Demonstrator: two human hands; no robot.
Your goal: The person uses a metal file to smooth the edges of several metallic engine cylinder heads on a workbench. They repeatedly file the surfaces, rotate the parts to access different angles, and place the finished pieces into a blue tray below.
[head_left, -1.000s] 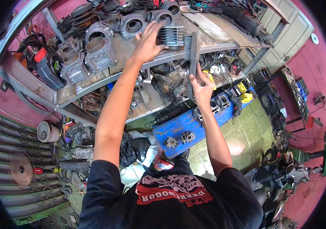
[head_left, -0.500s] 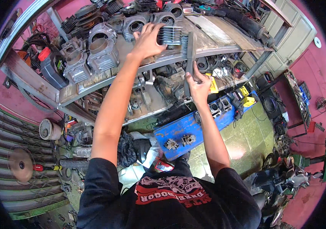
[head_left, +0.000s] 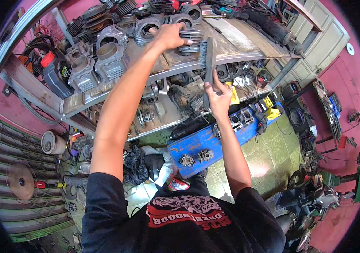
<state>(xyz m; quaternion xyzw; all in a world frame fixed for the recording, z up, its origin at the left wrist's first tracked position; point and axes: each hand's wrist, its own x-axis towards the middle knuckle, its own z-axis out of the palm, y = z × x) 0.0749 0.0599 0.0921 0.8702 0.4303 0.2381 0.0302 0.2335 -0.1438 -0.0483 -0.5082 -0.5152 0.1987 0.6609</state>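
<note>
At the front edge of the upper shelf is a finned engine cylinder [head_left: 189, 47], its grey metal fins facing right. My left hand [head_left: 170, 37] is closed on its left and far side, with part of the cylinder hidden behind the fingers. My right hand [head_left: 219, 96] grips the handle of a wire brush [head_left: 210, 57], which stands upright. The brush's bristles point left toward the fins, very near them; whether they touch I cannot tell.
Several engine cylinders [head_left: 111, 63] and a dark oil bottle [head_left: 57, 76] crowd the shelf to the left. Metal parts fill the lower shelf [head_left: 163, 116]. A blue bench [head_left: 188, 145] with carburetors stands below, and a fan [head_left: 21, 181] is at the left.
My left hand has shifted right and turned over the cylinder, and the cylinder has tilted so its fins show at another angle. The brush stays nearly in place.
</note>
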